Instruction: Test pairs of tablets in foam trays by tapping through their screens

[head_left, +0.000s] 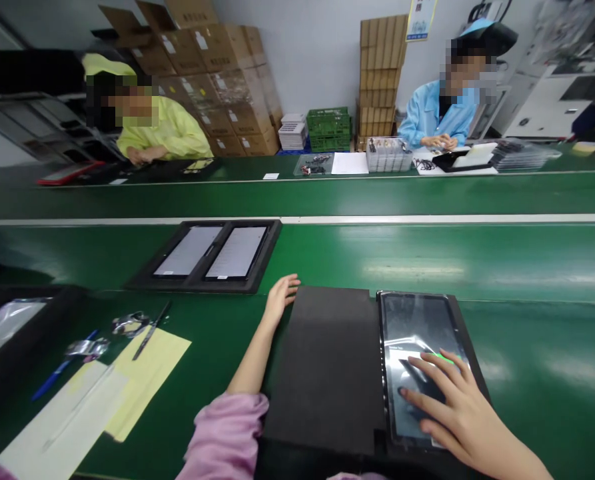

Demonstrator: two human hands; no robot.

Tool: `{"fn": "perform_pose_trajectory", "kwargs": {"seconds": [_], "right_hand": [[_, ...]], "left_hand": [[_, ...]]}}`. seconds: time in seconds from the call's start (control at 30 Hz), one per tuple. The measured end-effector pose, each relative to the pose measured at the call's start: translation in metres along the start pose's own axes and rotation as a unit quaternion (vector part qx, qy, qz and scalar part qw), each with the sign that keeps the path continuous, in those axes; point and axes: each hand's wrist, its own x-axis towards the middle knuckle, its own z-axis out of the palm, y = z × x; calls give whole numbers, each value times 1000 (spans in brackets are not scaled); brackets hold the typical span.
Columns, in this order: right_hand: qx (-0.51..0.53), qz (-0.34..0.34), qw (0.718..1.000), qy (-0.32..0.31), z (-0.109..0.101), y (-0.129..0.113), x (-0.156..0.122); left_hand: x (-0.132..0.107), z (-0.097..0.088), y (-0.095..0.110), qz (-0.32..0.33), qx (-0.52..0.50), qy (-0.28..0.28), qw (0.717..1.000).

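My right hand (447, 407) lies on the lit screen of a black-framed tablet (417, 340), its fingers spread and touching the glass. The tablet sits in a black holder beside a black foam pad (324, 367). My left hand (282, 299) rests empty on the green conveyor belt (527, 347), its fingertips just past the pad's upper left corner. Beyond that hand, a black tray (202, 283) holds two tablets side by side, and their screens show pale displays.
To my left lie a yellow sheet (147, 380), a white sheet (62, 420), a blue pen (62, 373), a slim black tool (150, 331) and foil packets (130, 325). Across the belt sit two co-workers (442, 113) with trays, papers and stacked cardboard boxes (227, 87) behind.
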Motion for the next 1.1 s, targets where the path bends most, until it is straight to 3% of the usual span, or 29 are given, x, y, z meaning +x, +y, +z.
{"fn": "perform_pose_trajectory", "kwargs": {"seconds": [0.13, 0.2, 0.43, 0.63, 0.8, 0.97, 1.1], "right_hand": [[20, 16, 1000, 10, 2, 0, 16], [54, 46, 997, 15, 3, -1, 20], [105, 62, 992, 35, 2, -4, 25], [98, 36, 994, 33, 1, 10, 12], [90, 44, 995, 26, -2, 10, 10], [88, 47, 995, 21, -8, -2, 13], [96, 51, 993, 41, -8, -10, 16]], "left_hand": [[33, 2, 2, 49, 87, 210, 973], [36, -3, 3, 68, 148, 261, 951], [32, -23, 6, 107, 348, 241, 900], [31, -36, 6, 149, 434, 201, 866], [40, -36, 7, 147, 424, 241, 861], [62, -59, 0, 122, 366, 283, 878], [62, -74, -8, 142, 310, 325, 882]]}}
